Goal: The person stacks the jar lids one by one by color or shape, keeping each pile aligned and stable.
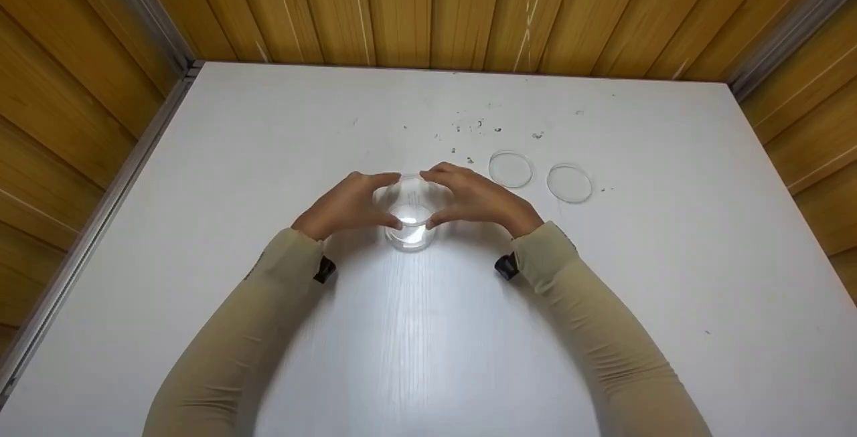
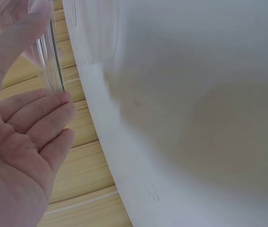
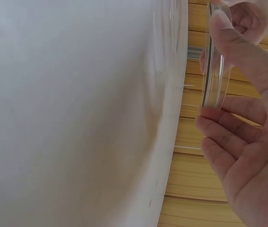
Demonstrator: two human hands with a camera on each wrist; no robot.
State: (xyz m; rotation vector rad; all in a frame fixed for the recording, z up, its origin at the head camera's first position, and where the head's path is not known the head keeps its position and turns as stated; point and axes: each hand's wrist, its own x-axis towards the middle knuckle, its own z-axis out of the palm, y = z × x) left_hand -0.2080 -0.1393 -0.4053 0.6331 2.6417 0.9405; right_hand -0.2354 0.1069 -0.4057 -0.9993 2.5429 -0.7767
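Note:
A clear round petri dish [image 1: 411, 186] is held up between both hands, tilted edge-on in the wrist views. My left hand [image 1: 348, 204] pinches its left side between thumb and fingertips. On the opposite side, my right hand [image 1: 483, 200] grips the rim the same way. Below the held dish [image 3: 215, 78], other clear round glassware [image 1: 410, 241] stands on the white table, apart from it. Ridged walls of this glassware [image 2: 93, 33] show in the left wrist view; how many pieces it comprises, I cannot tell.
Two clear round dishes or lids, one nearer [image 1: 511, 169] and one farther right [image 1: 569, 183], lie flat beyond my right hand. Dark specks and scuffs mark the white table [image 1: 301, 116]. Wood-patterned panels [image 1: 402, 9] rise behind its far edge.

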